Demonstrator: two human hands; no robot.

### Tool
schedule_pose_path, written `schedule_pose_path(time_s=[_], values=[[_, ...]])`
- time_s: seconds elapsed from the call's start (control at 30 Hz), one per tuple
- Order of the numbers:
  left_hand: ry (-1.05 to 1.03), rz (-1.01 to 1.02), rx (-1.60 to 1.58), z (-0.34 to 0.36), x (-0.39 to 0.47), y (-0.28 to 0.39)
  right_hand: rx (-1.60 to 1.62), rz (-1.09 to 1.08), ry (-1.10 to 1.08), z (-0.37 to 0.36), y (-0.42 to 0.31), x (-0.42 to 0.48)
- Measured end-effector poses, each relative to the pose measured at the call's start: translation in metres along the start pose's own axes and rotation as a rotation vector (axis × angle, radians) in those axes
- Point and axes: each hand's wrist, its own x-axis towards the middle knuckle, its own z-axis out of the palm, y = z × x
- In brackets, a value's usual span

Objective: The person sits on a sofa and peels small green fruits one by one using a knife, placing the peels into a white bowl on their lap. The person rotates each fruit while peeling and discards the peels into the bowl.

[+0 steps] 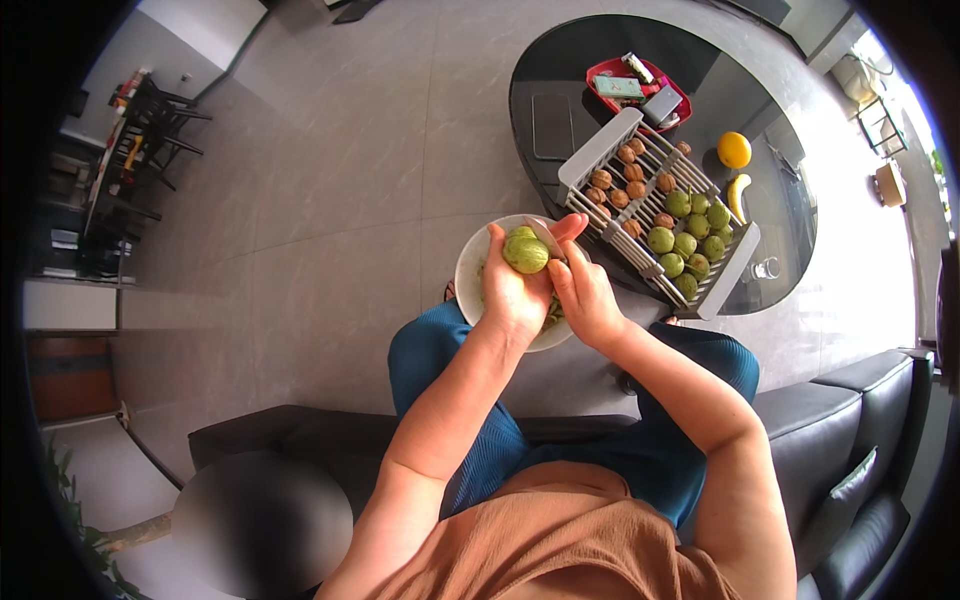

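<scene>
In my left hand (517, 292) lies a green-husked walnut (526, 252), cupped between the palm and fingers. My right hand (585, 289) grips a small knife (546, 235), whose blade lies against the upper right side of the walnut. Both hands are over a white bowl (470, 281) that holds green peelings (555, 311), partly hidden by my hands and wrists. To the right, a slatted metal drain basket (600, 152) stands on the dark table. Brown walnuts in their shells (634, 172) lie at its left and upper part, green-husked walnuts (685, 245) at its lower right.
The round dark glass table (555, 60) also bears a red tray (679, 120) of small items, a phone-like dark slab (552, 126), an orange (734, 150), a banana (738, 198) and a clear glass (765, 268). A black sofa (817, 409) is behind and beside me.
</scene>
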Motion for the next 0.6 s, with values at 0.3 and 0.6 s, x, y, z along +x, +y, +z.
schedule_pose_path(time_s=[0.3, 0.6], values=[[0.252, 0.098, 0.371, -0.007, 0.003, 0.026, -0.22, -0.047, -0.193, -0.031, -0.013, 0.006], [0.342, 0.134, 0.551, 0.001, -0.001, 0.03, -0.381, -0.061, -0.24, -0.031, -0.029, 0.006]])
